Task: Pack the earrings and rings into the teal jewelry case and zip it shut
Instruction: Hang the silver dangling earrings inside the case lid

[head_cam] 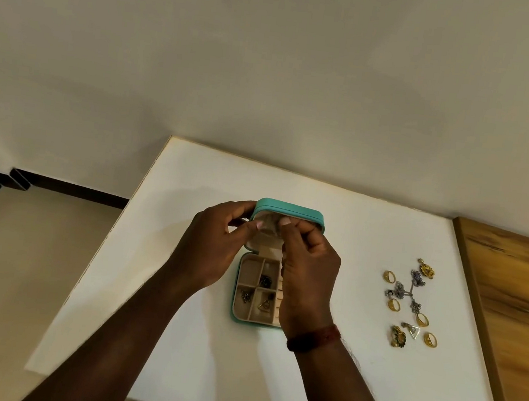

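On the tabletop (179, 289) the teal jewelry case (288, 210) lies open, long axis pointing away, lid upright; left hand (210, 247) grips its corner, right hand (309, 272) pinches its lining.

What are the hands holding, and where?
The left hand grips the teal jewelry case's open lid at its left corner; the right hand pinches something unidentifiable at its lining.

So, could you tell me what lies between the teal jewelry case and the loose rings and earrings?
Only bare white table separates the teal jewelry case from the loose rings and earrings, as the head view shows.
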